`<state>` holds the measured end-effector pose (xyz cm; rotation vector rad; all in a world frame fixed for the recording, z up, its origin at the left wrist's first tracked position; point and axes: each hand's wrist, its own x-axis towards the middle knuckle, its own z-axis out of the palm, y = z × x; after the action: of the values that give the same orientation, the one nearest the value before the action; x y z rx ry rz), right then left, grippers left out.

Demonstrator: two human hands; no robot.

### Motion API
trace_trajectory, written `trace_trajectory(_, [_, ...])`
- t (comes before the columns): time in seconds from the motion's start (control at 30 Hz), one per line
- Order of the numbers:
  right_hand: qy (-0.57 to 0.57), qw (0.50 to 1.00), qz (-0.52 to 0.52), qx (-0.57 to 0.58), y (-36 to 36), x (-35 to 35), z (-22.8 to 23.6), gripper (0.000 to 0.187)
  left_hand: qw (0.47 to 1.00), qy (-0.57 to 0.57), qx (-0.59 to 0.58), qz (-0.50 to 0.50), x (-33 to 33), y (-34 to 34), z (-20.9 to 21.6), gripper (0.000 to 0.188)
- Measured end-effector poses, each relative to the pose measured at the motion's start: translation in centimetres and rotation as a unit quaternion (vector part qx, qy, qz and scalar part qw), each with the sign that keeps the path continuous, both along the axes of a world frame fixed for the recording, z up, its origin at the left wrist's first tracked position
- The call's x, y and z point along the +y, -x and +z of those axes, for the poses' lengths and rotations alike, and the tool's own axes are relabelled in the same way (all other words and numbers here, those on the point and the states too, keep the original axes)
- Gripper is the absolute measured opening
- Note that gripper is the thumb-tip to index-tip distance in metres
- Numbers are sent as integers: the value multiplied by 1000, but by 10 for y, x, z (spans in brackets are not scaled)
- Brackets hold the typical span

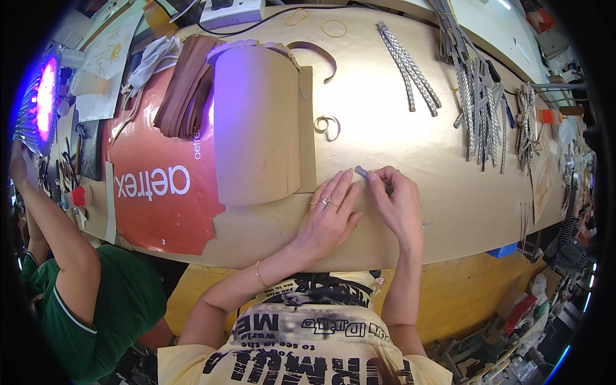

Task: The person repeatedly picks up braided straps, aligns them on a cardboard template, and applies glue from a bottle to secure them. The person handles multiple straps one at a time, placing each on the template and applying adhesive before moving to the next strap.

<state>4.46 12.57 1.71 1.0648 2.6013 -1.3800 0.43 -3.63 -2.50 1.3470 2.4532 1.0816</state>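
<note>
My right hand [398,200] pinches a short grey strip [361,172] between thumb and fingers, just above the tabletop. Beside it my left hand [328,215] lies on the table with its fingers stretched out, rings on it, its fingertips close to the strip's free end. Whether those fingertips touch the strip I cannot tell. To the left of my left hand is a curved tan cardboard sheet [256,128]. A small curled brown strip [327,128] lies beyond my hands.
Braided grey-silver strips [407,67] and a hanging bundle of similar ones [478,115] lie at the far right. Brown folded strips [186,90] rest on a red printed sheet [160,218]. A co-worker in a green shirt [122,314] sits at left, near a lit lamp [43,96].
</note>
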Motion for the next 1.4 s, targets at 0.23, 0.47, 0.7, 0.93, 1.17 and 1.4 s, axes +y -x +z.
trace_trajectory(0.23, [2,1000,-3,-12,1,-1,1,23,998,39,-22,36,11,6,12,53])
trace_trajectory(0.47, [-22,1000,2,-12,1,-3,-1,24,997,65,27,32,20,13,6,48])
trace_trajectory(0.7, [-36,998,-58,-14,-11,-4,0,26,992,88,92,24,19,15,2,49])
trace_trajectory(0.93, [10,995,-97,2,-22,3,-5,26,980,110,162,23,21,14,-3,52])
trace_trajectory(1.17, [-1,993,-115,-12,-16,-3,0,25,974,132,184,19,22,14,-3,52])
trace_trajectory(1.4, [-33,993,-106,-40,-14,-4,3,25,969,146,197,10,22,16,-1,51])
